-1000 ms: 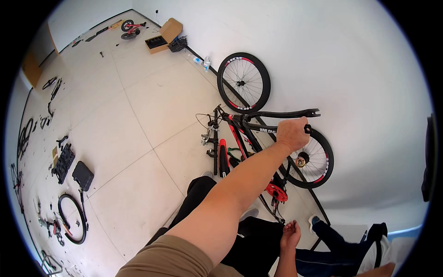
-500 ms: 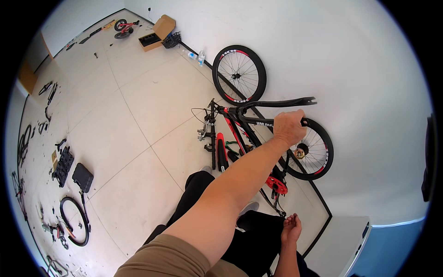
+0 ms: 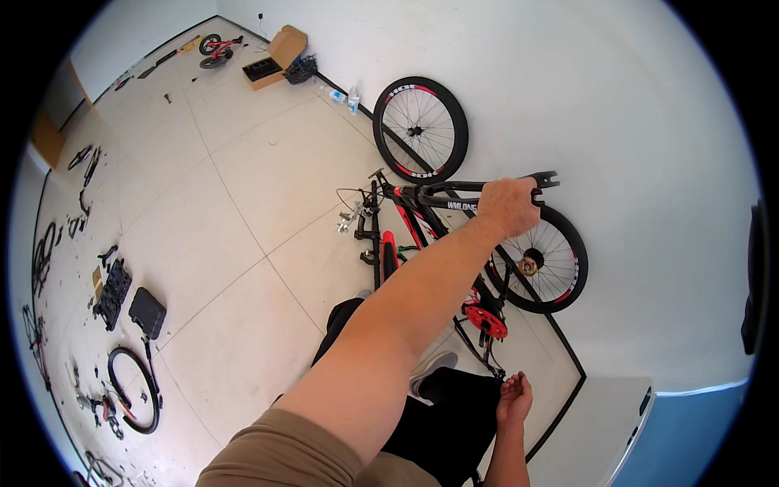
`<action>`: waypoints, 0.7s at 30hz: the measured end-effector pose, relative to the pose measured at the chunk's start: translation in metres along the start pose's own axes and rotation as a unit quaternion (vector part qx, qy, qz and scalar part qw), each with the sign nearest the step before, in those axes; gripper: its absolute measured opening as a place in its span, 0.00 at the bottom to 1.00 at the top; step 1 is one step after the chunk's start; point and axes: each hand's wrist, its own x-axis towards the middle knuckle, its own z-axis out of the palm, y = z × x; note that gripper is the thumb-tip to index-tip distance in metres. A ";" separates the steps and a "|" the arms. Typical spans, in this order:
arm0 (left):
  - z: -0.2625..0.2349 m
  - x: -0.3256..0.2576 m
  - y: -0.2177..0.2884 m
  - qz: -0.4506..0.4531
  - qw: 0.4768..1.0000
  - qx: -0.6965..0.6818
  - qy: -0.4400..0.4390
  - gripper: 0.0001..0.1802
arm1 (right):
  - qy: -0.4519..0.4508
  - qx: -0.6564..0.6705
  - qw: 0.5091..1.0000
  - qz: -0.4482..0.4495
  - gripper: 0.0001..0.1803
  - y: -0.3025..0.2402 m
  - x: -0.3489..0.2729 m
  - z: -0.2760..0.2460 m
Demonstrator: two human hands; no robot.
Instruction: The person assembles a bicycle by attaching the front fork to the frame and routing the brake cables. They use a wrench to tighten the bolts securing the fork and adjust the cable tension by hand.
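My left hand [image 3: 509, 209] is closed around one leg of a black bicycle fork [image 3: 458, 188], near its tip. The fork sits at the front of a black and red bicycle frame [image 3: 411, 225], which has a red chainring [image 3: 487, 321] and a black handlebar [image 3: 376, 235]. My left arm crosses over part of the frame and hides it. My right hand [image 3: 514, 399] is low by my knee, with fingers curled beside the frame's rear end [image 3: 499, 373]. What those fingers hold, if anything, cannot be made out.
One wheel [image 3: 420, 130] leans on the white wall, and another wheel [image 3: 540, 260] stands behind the frame. An open cardboard box [image 3: 264, 73] and plastic bottles [image 3: 354, 99] lie along the wall. Left on the tiled floor are a tool case [image 3: 114, 294], a black case [image 3: 147, 312] and a tyre [image 3: 132, 390].
The fork has swivelled in my left hand's grip, so both its legs now show around the hand. The handlebar has shifted slightly with it. My right hand has hardly moved.
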 end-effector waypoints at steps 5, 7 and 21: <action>-0.012 0.003 -0.001 -0.015 0.999 -0.001 -0.028 0.13 | -0.002 -0.001 1.000 -0.001 0.10 0.004 -0.008 0.009; -0.009 0.005 0.004 -0.017 0.999 0.004 -0.034 0.14 | -0.005 0.006 1.000 0.000 0.10 0.002 -0.008 0.007; 0.010 0.020 -0.018 0.076 0.997 -0.022 0.020 0.08 | 0.005 0.089 0.996 0.006 0.10 -0.007 -0.017 0.011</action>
